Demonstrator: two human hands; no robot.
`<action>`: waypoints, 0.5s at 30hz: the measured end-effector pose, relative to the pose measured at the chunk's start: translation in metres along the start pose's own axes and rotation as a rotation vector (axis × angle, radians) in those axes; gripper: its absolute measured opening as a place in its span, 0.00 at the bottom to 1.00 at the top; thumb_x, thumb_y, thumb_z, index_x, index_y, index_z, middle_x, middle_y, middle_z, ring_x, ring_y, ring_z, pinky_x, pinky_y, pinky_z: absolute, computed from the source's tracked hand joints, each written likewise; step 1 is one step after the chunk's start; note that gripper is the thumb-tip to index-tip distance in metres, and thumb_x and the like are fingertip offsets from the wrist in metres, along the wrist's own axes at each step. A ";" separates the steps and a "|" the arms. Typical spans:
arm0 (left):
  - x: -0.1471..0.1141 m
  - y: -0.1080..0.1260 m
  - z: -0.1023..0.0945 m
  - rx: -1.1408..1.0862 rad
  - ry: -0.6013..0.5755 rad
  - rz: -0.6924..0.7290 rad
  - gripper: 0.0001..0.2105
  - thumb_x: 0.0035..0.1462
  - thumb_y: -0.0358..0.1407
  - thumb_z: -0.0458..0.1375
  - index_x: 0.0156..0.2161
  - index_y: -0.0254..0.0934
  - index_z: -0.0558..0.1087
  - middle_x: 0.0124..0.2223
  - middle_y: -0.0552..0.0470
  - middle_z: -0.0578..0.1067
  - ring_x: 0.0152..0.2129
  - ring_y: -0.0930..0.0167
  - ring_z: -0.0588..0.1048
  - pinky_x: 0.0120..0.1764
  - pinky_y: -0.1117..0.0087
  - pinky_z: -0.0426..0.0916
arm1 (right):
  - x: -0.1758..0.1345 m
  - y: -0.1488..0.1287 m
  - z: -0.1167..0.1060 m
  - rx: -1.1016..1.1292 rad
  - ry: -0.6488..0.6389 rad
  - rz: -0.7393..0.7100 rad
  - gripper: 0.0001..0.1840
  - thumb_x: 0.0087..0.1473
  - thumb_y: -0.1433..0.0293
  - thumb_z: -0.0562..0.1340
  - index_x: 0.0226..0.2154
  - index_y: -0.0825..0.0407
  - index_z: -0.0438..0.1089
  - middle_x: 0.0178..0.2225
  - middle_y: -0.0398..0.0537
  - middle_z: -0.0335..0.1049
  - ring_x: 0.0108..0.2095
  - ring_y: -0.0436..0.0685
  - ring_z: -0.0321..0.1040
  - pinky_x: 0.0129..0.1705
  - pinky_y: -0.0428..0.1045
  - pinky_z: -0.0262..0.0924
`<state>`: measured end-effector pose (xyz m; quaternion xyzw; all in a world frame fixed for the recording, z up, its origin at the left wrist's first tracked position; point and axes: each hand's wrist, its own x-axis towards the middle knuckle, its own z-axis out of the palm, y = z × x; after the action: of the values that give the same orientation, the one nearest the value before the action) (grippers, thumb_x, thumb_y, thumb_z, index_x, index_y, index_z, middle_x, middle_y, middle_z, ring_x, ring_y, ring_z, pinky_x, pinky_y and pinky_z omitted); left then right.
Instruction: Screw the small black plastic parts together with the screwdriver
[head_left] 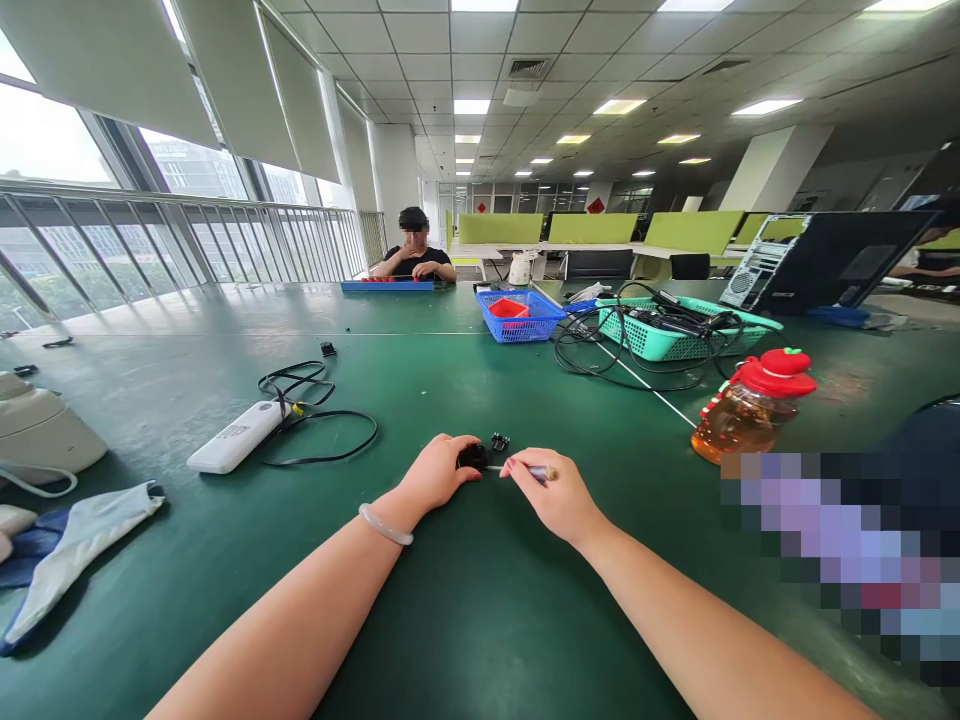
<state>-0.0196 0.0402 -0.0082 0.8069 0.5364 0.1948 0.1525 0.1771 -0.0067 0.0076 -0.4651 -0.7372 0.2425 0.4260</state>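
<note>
My left hand is closed around a small black part, pressing it on the green table. The part's exact kind is too small to tell. In my right hand is a screwdriver, held level with its handle pointing right. Its thin shaft reaches left to the black part; whether the tip touches a screw cannot be made out. A little pile of dark small pieces lies just beyond, between my two hands.
Left of my hands lies a white power strip with a black cord. Further off stand a blue basket and a green basket of cables. A red-lidded bottle is at right, a glove at left. Across sits another person.
</note>
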 end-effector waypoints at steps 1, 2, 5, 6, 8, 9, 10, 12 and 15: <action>0.000 0.000 0.000 0.000 -0.006 0.012 0.23 0.53 0.37 0.63 0.55 0.41 0.71 0.47 0.46 0.77 0.47 0.61 0.73 0.52 0.62 0.67 | -0.001 -0.001 0.001 -0.016 -0.020 -0.031 0.18 0.59 0.63 0.54 0.25 0.49 0.75 0.28 0.46 0.76 0.32 0.56 0.70 0.38 0.49 0.61; -0.001 0.000 0.000 -0.003 -0.013 0.026 0.23 0.53 0.38 0.63 0.55 0.41 0.71 0.47 0.46 0.77 0.47 0.61 0.73 0.52 0.62 0.67 | -0.001 -0.002 0.001 -0.028 -0.051 -0.054 0.18 0.59 0.64 0.54 0.26 0.49 0.76 0.29 0.46 0.76 0.33 0.55 0.70 0.39 0.49 0.61; -0.001 0.001 0.001 -0.013 -0.031 0.059 0.23 0.53 0.38 0.63 0.55 0.41 0.70 0.48 0.46 0.77 0.47 0.62 0.73 0.52 0.62 0.67 | -0.003 -0.004 0.002 -0.057 -0.132 -0.096 0.16 0.59 0.65 0.55 0.27 0.48 0.76 0.29 0.44 0.77 0.32 0.55 0.70 0.41 0.50 0.61; -0.001 0.001 0.001 -0.014 -0.031 0.063 0.23 0.53 0.38 0.63 0.55 0.41 0.70 0.48 0.46 0.77 0.47 0.61 0.73 0.52 0.62 0.67 | -0.003 -0.003 0.001 -0.055 -0.120 -0.103 0.16 0.59 0.65 0.55 0.27 0.48 0.76 0.29 0.44 0.77 0.33 0.55 0.70 0.41 0.50 0.61; -0.001 0.000 0.002 -0.012 -0.028 0.063 0.23 0.53 0.39 0.63 0.55 0.40 0.71 0.48 0.46 0.77 0.47 0.61 0.73 0.52 0.62 0.67 | -0.003 -0.002 -0.001 -0.031 -0.026 -0.104 0.17 0.59 0.65 0.55 0.26 0.48 0.75 0.29 0.45 0.77 0.34 0.56 0.71 0.42 0.51 0.61; -0.001 0.000 0.002 -0.010 -0.025 0.062 0.23 0.53 0.39 0.63 0.55 0.40 0.71 0.48 0.45 0.77 0.47 0.61 0.73 0.52 0.62 0.67 | -0.002 -0.001 -0.002 -0.015 0.032 -0.095 0.17 0.59 0.64 0.54 0.25 0.49 0.75 0.29 0.46 0.77 0.34 0.56 0.71 0.42 0.51 0.61; -0.001 -0.001 0.003 -0.008 -0.024 0.065 0.23 0.53 0.39 0.63 0.55 0.40 0.71 0.48 0.45 0.77 0.47 0.61 0.73 0.52 0.62 0.67 | -0.001 0.000 -0.003 0.003 0.075 -0.078 0.18 0.59 0.63 0.54 0.25 0.49 0.75 0.29 0.47 0.76 0.34 0.57 0.71 0.41 0.50 0.62; 0.000 -0.002 0.004 -0.005 -0.018 0.082 0.22 0.54 0.39 0.62 0.55 0.40 0.71 0.48 0.46 0.77 0.46 0.62 0.73 0.51 0.62 0.68 | 0.001 0.002 -0.005 0.044 0.090 -0.028 0.18 0.58 0.61 0.55 0.25 0.50 0.74 0.27 0.47 0.75 0.32 0.56 0.71 0.38 0.50 0.62; -0.001 -0.003 0.006 -0.005 -0.010 0.116 0.21 0.55 0.39 0.61 0.55 0.40 0.70 0.48 0.46 0.77 0.47 0.62 0.73 0.52 0.62 0.68 | 0.003 0.005 -0.003 0.124 0.022 0.060 0.17 0.56 0.60 0.56 0.26 0.51 0.75 0.26 0.46 0.73 0.29 0.55 0.69 0.33 0.48 0.62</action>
<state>-0.0195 0.0403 -0.0144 0.8372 0.4876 0.2005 0.1456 0.1818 -0.0015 0.0065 -0.4624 -0.7017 0.2952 0.4546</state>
